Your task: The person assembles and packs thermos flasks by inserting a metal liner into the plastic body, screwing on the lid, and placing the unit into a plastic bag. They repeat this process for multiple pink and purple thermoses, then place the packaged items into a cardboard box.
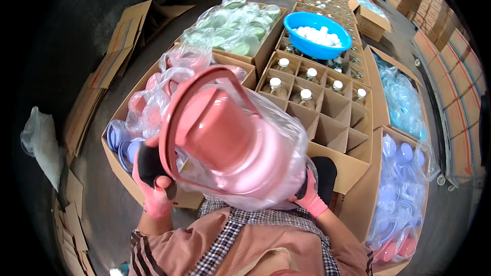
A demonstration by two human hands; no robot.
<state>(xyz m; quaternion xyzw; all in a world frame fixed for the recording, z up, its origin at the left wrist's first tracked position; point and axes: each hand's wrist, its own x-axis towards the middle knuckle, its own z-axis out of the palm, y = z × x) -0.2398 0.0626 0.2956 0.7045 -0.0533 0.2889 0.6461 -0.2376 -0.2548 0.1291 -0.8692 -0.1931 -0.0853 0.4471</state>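
Cartons crowd my view on every side. Straight ahead I see a divided cardboard carton [327, 117] whose far cells hold glass bottles [306, 97] with white stoppers, while its near cells stand bare. Resting on its far end is a blue plastic basin [312, 23] filled with white stoppers [319, 35]. To the left of that, an open box carries a clear bag of pale green lids [235, 25]. A nearer box [120, 166] at my left holds bagged pink lids [153, 102] and a few lilac ones [120, 143]. At my right a tall carton [371, 194] is stuffed with bagged lilac lids [399, 174], with pink ones at its bottom, and beyond it lies a bag of light blue lids [404, 99]. Flattened cardboard sheets [110, 61] lie on the floor at far left.

Close under the camera I hold a pink plastic lid [225, 133] with a hooped carrying handle, partly wrapped in a clear plastic bag [279, 174]. It sits just above the near edge of the divided carton. Its domed body points up toward me and leans left; the handle arcs over it from lower left to upper right.

My left hand [153, 179], in a pink and black glove, has its grip pinched on the handle's lower end. My right hand [313, 189], gloved alike, presses against the bagged rim; I cannot tell how its fingers sit.
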